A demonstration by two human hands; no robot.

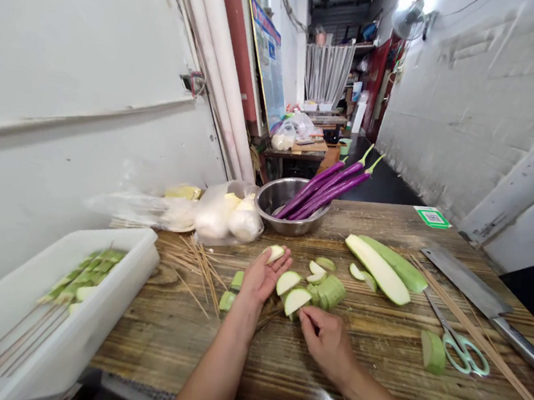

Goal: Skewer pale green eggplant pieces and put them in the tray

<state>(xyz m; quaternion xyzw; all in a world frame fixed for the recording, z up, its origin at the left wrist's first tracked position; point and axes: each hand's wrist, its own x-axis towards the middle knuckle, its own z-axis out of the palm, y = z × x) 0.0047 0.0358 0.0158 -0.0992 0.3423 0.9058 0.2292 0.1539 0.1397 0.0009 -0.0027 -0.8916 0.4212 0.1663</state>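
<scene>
My left hand (261,278) is turned palm up, holding a pale half-round squash slice (274,253) between thumb and fingers. My right hand (328,338) is closed in a pinch on what looks like a thin bamboo skewer, whose lower end shows faintly below the hand. Right at its fingertips is a half-round squash slice (297,301). Another white-faced slice (288,283) lies between the hands. Beside them rests a fanned stack of green squash slices (328,292), with a few loose pieces around it. Small squash chunks (227,300) lie left of my left wrist.
A white bin (134,268) holds skewered squash at left. Loose bamboo skewers (201,263) lie nearby. Behind are bagged white items (230,218) and a steel bowl (288,226) of eggplants (326,191). Rightward lie squash halves (379,272), scissors (460,353) and a cleaver (469,280).
</scene>
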